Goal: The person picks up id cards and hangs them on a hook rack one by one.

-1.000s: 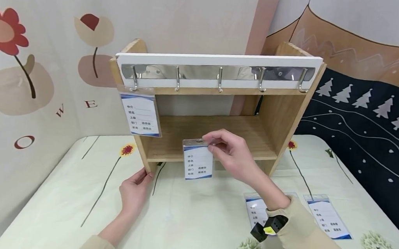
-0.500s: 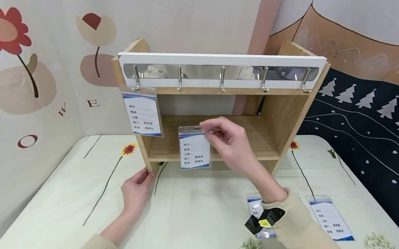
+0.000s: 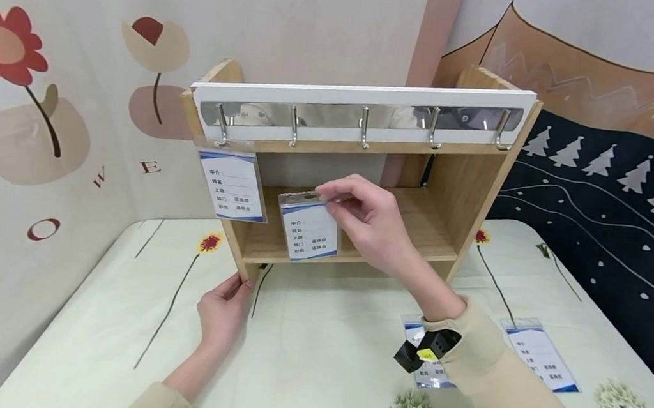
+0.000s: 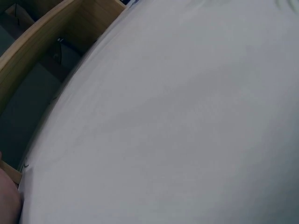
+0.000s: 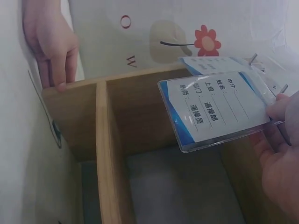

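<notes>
My right hand (image 3: 368, 223) pinches the top right corner of a clear-sleeved ID badge (image 3: 309, 230), held in front of the wooden shelf (image 3: 351, 258). The badge tilts slightly and hangs below the row of metal hooks. In the right wrist view its printed face (image 5: 215, 109) shows blue corners, and the fingertips (image 5: 279, 109) are at its edge. My left hand (image 3: 223, 314) grips the lower front corner of the shelf's left side panel, thumb at the front edge. A second badge (image 3: 233, 185) hangs from the leftmost hook (image 3: 222, 125).
Several hooks, such as the middle one (image 3: 364, 128), line a metal strip on a white board (image 3: 364, 92) across the shelf's top. Two more badges lie on the flowered cloth: one (image 3: 542, 357) at right, another (image 3: 431, 373) partly under my right forearm.
My right hand has raised the badge and carried it a little left, toward the shelf front. The left hand stays at the panel's lower corner.
</notes>
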